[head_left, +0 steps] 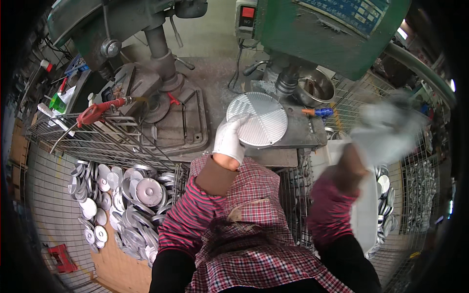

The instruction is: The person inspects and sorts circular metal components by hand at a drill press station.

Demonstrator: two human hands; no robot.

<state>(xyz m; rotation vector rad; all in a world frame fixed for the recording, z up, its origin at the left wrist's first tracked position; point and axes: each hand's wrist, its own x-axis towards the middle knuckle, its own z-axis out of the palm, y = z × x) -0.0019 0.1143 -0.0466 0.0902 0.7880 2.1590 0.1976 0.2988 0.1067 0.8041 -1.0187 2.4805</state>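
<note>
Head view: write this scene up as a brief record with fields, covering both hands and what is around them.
Left hand: white-gloved, touching the disc's left edge
Right hand: blurred, at the right; hold unclear
Disc: round, metal, ribbed
Machine: green housing above the workbench
Behind disc, right: metal bowl
Lower left: piled metal parts

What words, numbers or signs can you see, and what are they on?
Blue plate on the green machine housing: rows of pale characters, some rather small; I won't copy them out.
Switch box with a red button: short pale lettering on its black part, also not copied.
Round metal disc by the left hand: no lettering I can make out.
</note>
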